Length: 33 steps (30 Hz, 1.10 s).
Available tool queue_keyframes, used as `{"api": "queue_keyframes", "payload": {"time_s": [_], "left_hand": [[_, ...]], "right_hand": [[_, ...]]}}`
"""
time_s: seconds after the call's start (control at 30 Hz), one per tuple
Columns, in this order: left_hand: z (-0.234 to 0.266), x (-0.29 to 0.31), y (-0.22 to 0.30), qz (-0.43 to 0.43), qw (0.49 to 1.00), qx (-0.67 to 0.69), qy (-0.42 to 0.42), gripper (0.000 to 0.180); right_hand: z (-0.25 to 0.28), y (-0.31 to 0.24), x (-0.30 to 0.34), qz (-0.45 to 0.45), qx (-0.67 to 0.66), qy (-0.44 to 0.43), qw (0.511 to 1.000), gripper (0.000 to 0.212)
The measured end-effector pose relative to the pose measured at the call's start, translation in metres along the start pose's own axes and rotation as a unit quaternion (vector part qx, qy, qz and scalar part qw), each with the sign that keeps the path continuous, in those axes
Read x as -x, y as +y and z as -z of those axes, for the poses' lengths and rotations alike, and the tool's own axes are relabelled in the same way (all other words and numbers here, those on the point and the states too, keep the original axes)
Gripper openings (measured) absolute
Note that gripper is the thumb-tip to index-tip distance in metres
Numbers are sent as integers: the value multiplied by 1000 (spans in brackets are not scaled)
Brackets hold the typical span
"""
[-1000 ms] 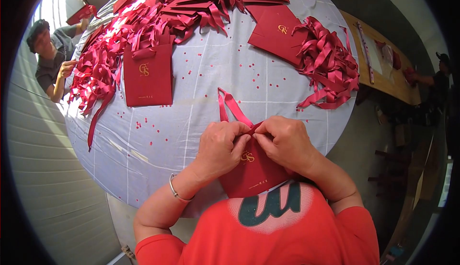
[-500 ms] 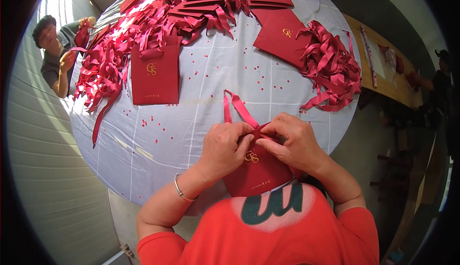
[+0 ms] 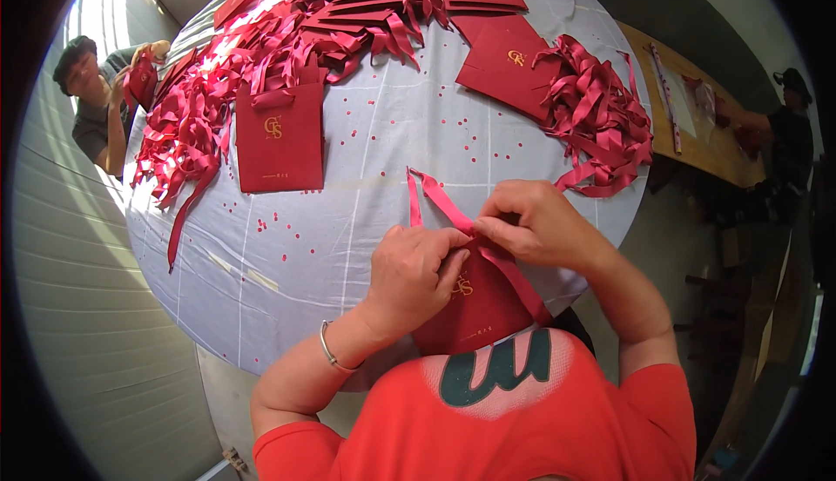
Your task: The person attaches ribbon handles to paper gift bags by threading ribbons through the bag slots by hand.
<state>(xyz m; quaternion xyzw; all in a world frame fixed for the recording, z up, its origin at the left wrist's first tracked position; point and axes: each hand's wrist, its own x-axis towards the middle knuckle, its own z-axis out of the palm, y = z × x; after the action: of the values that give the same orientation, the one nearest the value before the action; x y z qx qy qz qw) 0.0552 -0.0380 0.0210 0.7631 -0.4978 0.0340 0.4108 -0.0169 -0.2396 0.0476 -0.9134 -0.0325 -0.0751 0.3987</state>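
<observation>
A red paper gift bag (image 3: 475, 311) with gold print lies at the table's near edge, against my shirt. My left hand (image 3: 414, 272) is closed on its top edge, thumb and forefinger pinching near the middle. Beside it, my right hand (image 3: 531, 224) pinches a pink-red ribbon (image 3: 444, 202) where it meets that edge. Part of the ribbon stretches away over the tablecloth toward the far side. Another length hangs across the bag's front, down to its right side. The fingertips hide the exact spot where ribbon and bag meet.
The round table has a pale cloth (image 3: 348, 220) strewn with small red dots. A finished-looking red bag (image 3: 280, 146) lies left of centre. Bags and ribbons (image 3: 348, 20) heap at the back; flat bags (image 3: 505, 63) and a ribbon pile (image 3: 601, 124) lie right. Two other people work nearby.
My right hand has shifted up and slightly right, drawing apart from my left. A ribbon length now shows across the bag's front. The person at left has raised a red bag.
</observation>
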Motion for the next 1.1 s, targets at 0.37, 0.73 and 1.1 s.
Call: {"api": "queue_keyframes", "payload": {"time_s": [0.37, 0.73, 1.1], "left_hand": [[-5, 4, 16, -99, 992, -73, 28, 16], [-16, 6, 3, 117, 985, 111, -54, 10], [-17, 7, 2, 122, 986, 90, -72, 11]], "right_hand": [[15, 4, -75, -156, -14, -507, 848, 27], [-23, 27, -55, -108, -21, -89, 990, 22], [-46, 47, -81, -84, 44, 37, 995, 29]]}}
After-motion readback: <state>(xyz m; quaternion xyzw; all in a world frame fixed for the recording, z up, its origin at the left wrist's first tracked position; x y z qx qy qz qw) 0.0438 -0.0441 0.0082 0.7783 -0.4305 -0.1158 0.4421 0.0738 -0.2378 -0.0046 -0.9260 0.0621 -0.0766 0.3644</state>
